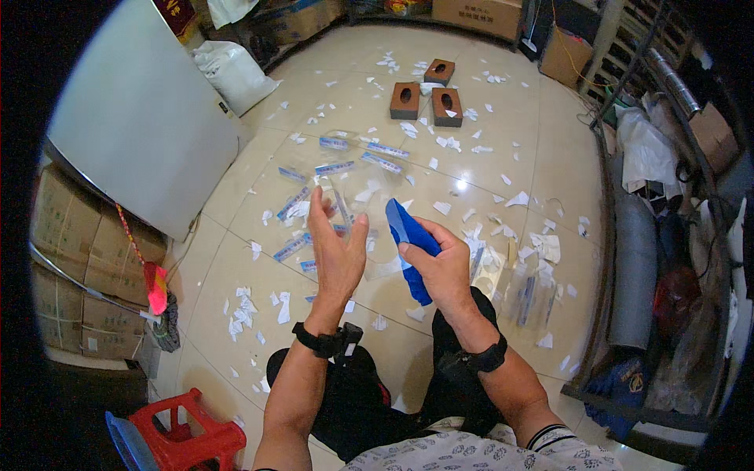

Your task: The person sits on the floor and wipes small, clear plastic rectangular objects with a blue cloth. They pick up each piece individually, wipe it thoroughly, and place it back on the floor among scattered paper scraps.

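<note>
In my right hand [442, 259] is a blue item [417, 250], apparently a folded cloth, with the thumb pressed on its near face. One strip along its upper left edge is a paler grey-blue. My left hand [339, 250] is raised to the left of it, fingers apart and nothing visibly held. Below and beyond that hand, several clear plastic packages with blue-and-white printed strips [334, 168] lie on the tiled floor [277, 135]. More clear packaging [527, 294] lies to the right of my right forearm.
Torn white paper scraps [241, 315] litter the floor. Three brown tissue boxes [404, 100] stand farther off. A red plastic stool [188, 427] is at lower left, below stacked cartons [65, 235] and a white cabinet [147, 112]. A loaded metal rack [601, 235] lines the right side.
</note>
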`<action>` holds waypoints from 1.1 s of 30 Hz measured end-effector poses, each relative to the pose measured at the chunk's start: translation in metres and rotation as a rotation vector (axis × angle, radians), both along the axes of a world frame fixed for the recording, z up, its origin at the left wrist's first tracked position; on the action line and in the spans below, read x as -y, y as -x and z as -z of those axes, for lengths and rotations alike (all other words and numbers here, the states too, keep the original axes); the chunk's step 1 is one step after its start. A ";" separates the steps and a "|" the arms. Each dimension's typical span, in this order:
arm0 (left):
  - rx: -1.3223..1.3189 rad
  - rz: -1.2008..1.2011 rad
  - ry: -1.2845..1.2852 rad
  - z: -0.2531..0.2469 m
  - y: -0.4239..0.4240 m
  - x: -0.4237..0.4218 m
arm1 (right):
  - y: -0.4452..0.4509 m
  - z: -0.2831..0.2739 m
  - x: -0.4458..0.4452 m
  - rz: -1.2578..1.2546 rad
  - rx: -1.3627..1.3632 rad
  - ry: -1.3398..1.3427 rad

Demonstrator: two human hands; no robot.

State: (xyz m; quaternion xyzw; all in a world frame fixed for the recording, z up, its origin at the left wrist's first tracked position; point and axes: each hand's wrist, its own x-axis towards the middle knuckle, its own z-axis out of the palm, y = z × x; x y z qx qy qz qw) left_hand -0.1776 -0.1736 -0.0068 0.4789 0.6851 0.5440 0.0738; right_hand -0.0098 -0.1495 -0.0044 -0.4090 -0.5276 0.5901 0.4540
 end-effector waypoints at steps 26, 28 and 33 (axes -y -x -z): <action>0.810 0.455 0.098 0.014 0.030 0.004 | -0.013 -0.020 -0.024 0.134 -0.573 0.135; 0.991 0.550 0.027 0.019 0.029 0.000 | -0.001 -0.027 -0.003 0.124 -0.282 -0.060; 0.982 0.432 0.060 0.022 0.018 0.000 | 0.023 -0.028 0.039 -0.155 0.105 -1.014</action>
